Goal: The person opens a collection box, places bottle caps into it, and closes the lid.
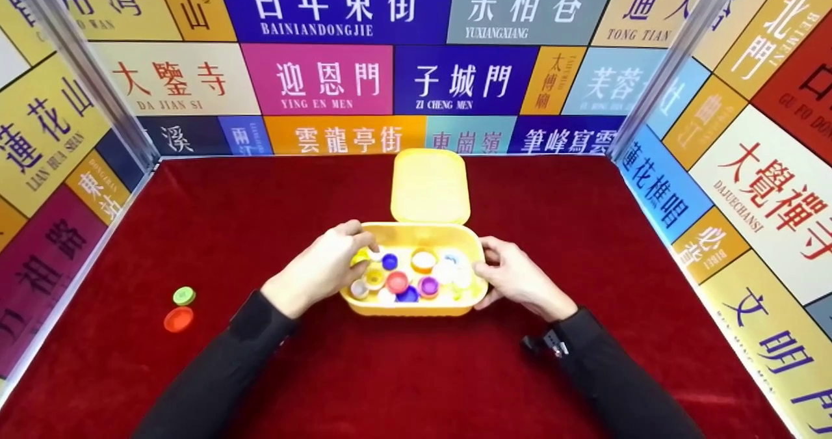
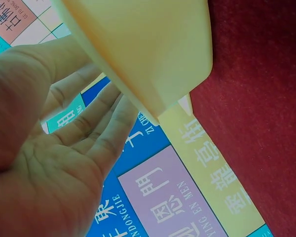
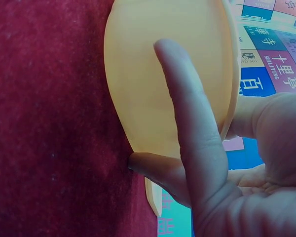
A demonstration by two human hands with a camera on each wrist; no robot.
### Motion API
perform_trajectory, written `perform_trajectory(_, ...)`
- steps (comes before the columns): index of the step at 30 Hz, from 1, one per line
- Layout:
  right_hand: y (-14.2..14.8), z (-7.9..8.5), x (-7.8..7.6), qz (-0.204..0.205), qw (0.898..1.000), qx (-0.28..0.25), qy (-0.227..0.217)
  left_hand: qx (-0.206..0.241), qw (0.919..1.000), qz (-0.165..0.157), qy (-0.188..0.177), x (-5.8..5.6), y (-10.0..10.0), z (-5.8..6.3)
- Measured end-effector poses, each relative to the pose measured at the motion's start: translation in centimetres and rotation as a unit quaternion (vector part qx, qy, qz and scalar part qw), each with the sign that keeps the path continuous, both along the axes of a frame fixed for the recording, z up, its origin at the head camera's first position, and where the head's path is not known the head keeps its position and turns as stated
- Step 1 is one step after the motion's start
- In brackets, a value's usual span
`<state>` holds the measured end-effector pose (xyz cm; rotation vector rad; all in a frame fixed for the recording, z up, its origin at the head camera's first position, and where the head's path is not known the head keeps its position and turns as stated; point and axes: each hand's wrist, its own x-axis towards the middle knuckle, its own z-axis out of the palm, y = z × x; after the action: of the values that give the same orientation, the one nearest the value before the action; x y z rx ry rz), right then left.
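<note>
A yellow plastic box [image 1: 409,309] stands in the middle of the red cloth, its lid [image 1: 430,185] lying behind it. Inside are several bottle caps, among them a red cap [image 1: 396,282], a purple cap [image 1: 428,287], and a dark blue cap [image 1: 389,261]. My left hand [image 1: 322,263] reaches over the left rim, thumb and fingers apart among the caps; the box wall hides its fingertips in the left wrist view. With my right hand [image 1: 520,276] I hold the box's right end, thumb at the rim and fingers against the outer wall [image 3: 138,89].
Two loose caps lie on the cloth at left: a green cap [image 1: 184,295] and an orange-red cap [image 1: 178,319]. Panels with colourful printed signs [image 1: 318,78] enclose the back and both sides, with metal posts at the corners.
</note>
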<state>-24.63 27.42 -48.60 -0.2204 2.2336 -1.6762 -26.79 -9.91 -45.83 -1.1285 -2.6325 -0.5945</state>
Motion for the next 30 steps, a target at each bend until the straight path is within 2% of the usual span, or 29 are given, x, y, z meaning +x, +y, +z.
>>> perform_trajectory(18,-0.1,0.1,0.0,-0.006,1.0,-0.003,0.0,0.016,0.9997,0.012,0.013,0.5,-1.0,0.5)
perform_trajectory(23,-0.1,0.0,-0.1,-0.008,1.0,-0.004,-0.002,0.026,0.9992,0.03,0.006,0.7,-1.8,0.8)
perform_trajectory(30,-0.2,0.0,0.0,-0.003,1.0,-0.001,0.0,0.034,0.9959,0.079,0.03,1.3,-4.4,1.0)
